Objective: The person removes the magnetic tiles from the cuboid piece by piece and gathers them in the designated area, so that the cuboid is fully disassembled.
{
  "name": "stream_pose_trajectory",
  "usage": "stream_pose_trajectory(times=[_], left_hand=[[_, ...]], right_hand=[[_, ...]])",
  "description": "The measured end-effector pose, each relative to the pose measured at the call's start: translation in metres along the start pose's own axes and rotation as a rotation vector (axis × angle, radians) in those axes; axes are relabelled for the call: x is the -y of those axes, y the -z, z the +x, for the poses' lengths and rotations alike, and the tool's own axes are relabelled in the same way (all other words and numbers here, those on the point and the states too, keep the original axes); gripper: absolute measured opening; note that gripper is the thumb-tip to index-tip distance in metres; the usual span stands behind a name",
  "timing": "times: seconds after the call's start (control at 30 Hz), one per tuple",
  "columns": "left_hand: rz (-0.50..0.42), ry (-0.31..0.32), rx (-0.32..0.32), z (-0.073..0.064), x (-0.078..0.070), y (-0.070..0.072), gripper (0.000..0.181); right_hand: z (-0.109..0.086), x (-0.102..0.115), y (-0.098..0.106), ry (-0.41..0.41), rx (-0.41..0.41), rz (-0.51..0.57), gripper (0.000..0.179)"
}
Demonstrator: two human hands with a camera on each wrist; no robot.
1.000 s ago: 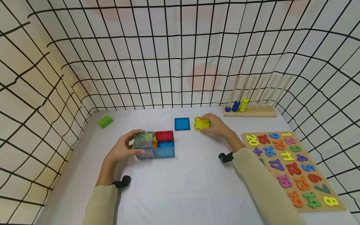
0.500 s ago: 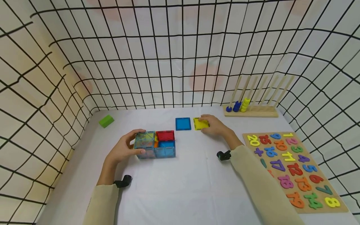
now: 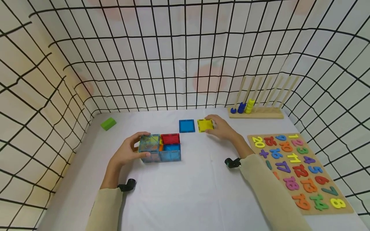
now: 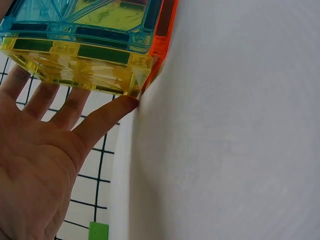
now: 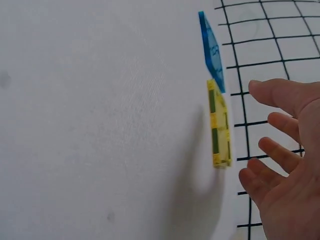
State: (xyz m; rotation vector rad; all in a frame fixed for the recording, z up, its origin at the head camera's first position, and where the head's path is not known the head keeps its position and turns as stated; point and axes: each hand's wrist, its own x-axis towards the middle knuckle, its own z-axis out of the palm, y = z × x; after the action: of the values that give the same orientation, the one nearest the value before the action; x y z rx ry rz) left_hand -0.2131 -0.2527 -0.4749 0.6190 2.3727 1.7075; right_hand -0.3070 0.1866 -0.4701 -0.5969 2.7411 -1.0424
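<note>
My left hand (image 3: pixel 128 152) grips the left end of a translucent box of coloured tiles (image 3: pixel 160 150), left of centre in the head view, thumb along its near side and fingers along the far. The box's left part has a bluish top; its right part lies open, showing red and blue walls. My right hand (image 3: pixel 222 128) hovers just beside a flat yellow tile (image 3: pixel 205 125), slightly right of centre, thumb and fingers spread apart in the right wrist view. A blue tile (image 3: pixel 187 126) lies immediately left of it on the white desk (image 3: pixel 185 195). A green block (image 3: pixel 108 124) sits farther left, a number board (image 3: pixel 285 158) at lower right.
</note>
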Motion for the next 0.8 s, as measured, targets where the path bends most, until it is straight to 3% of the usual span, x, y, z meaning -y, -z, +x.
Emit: stream_pose_trajectory(times=[0.17,0.4,0.8], left_hand=[[0.004,-0.004,-0.003,0.0,0.002,-0.002,0.072],[0.05,-0.007,-0.018,0.001,0.005,-0.008,0.073],[0.086,-0.002,-0.042,0.007,0.001,-0.017,0.073]], right_hand=[[-0.014,0.016,0.0,0.024,-0.018,0.104,0.062],[-0.035,0.033,-0.009,0.053,-0.032,0.093,0.066],[-0.054,0.061,-0.034,0.137,0.057,0.162,0.075]])
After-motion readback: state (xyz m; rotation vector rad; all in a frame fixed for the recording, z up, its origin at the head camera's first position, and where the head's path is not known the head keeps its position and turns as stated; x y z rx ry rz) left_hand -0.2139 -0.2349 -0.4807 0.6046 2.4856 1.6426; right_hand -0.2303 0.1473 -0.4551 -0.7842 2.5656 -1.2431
